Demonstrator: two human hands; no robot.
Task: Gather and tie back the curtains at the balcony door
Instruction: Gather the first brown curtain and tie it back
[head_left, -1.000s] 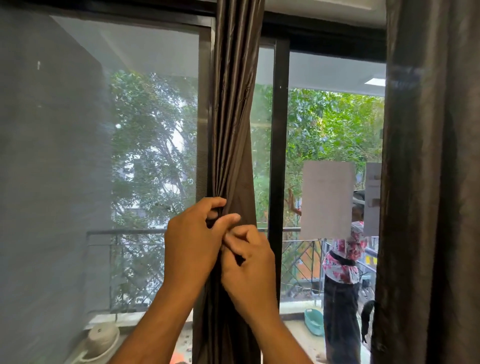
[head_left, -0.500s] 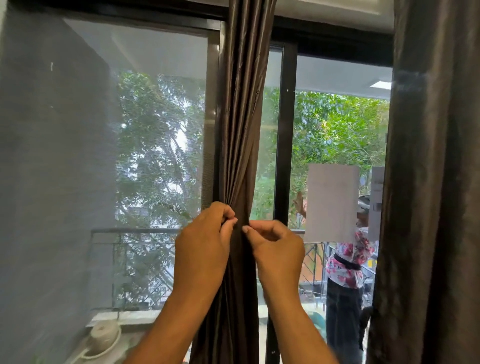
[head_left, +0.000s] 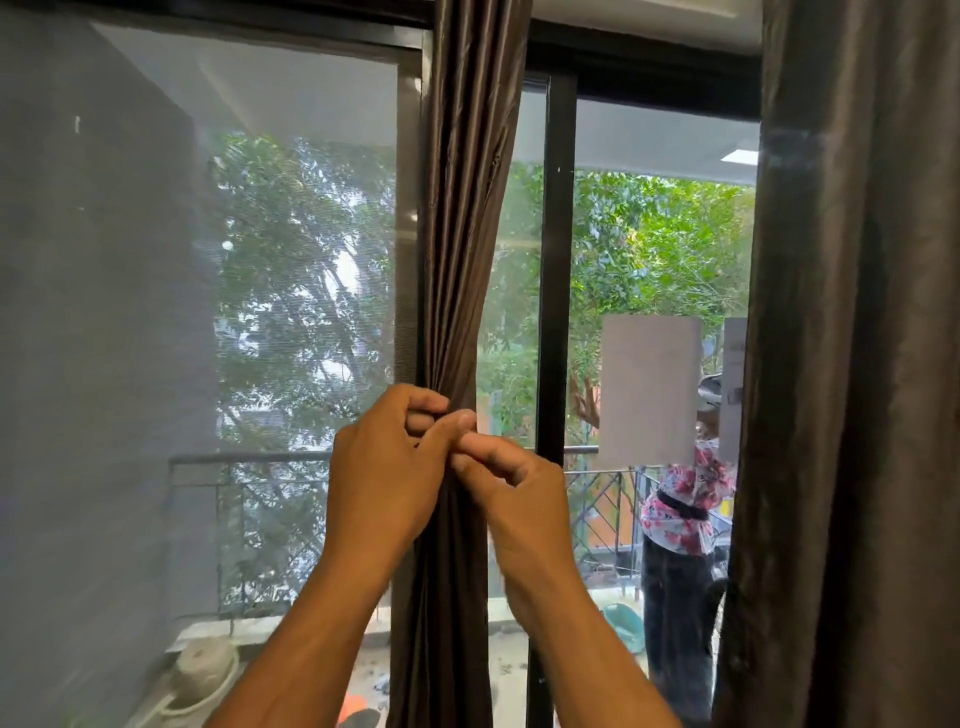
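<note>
Curtains hang at two places on the balcony door: the gathered curtain (head_left: 457, 260), bunched into a narrow column against the middle door frame (head_left: 556, 270), and a second, loose curtain (head_left: 857, 364) falling full and ungathered at the right edge of view. We count two curtains, two hands, and one person (head_left: 675, 519) standing outside on the balcony beyond the glass.

Our left hand (head_left: 387, 478) curls around the bundle at its narrowest point, its fingers closed on the pleats. Our right hand (head_left: 511, 499) meets it from the other side, fingertips pinching at the same waist of cloth; we cannot tell whether a tie-back cord sits between the fingers, since nothing of one shows clearly.

We judge the fabric to be light, soft and slightly glossy, so probably slippery: pleats will likely slide apart if the grip loosens. The waist where both hands meet looks like the best place to hold, as the folds are already compressed there and a tie would bite. The loose curtain looks heavier in its full spread and would need gathering fold by fold before any tying.
</note>
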